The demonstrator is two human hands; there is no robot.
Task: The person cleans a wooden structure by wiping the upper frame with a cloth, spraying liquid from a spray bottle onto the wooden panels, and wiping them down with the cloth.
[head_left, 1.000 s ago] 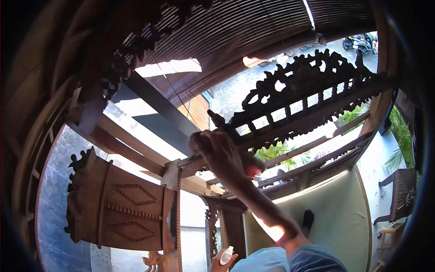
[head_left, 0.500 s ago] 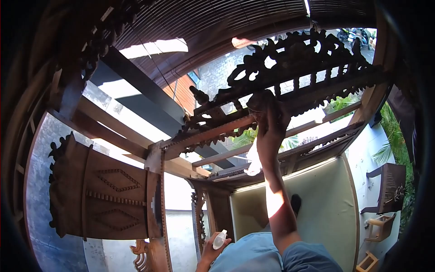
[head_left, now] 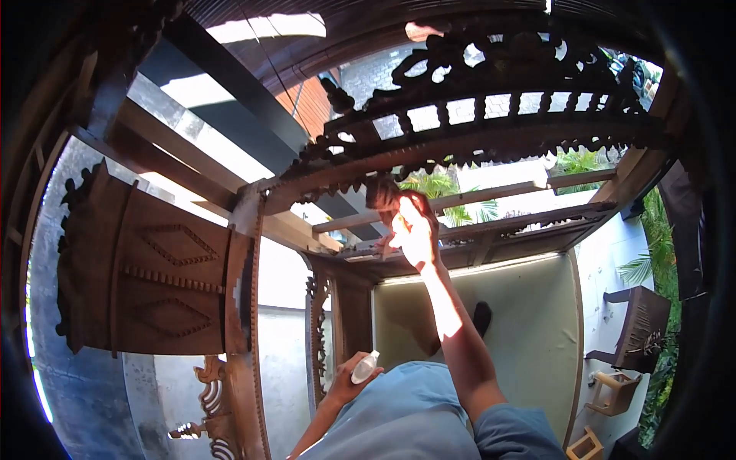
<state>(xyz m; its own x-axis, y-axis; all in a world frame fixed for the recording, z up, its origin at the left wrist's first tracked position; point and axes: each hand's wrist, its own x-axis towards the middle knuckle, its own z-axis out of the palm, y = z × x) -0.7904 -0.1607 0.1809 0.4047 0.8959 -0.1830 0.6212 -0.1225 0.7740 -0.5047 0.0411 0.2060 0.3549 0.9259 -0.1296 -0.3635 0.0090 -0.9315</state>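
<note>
My right hand [head_left: 415, 236], bright in the sun, is raised just under the carved wooden beam [head_left: 460, 146]. Its fingers are closed around what looks like a crumpled brownish rag [head_left: 381, 193], partly hidden and washed out by glare. The rag is close to the beam's scalloped lower edge; whether it touches, I cannot tell. Low in the view, at my waist, my left hand [head_left: 347, 377] is wrapped round a small whitish plastic bottle [head_left: 365, 367], its narrow tip pointing up. Openwork carving [head_left: 498, 65] and turned spindles rise above the beam.
A carved wooden panel [head_left: 165, 268] stands at left beside a post [head_left: 247, 291]. Slats [head_left: 184, 146] run across behind. Under me lies a pale green surface [head_left: 529, 330] within the frame. A dark chair [head_left: 640, 330] and small wooden stools [head_left: 613, 391] stand at right.
My right hand has come down and to the left, from the front of the beam to below its lower edge. My left hand still holds the bottle. The view has shifted slightly.
</note>
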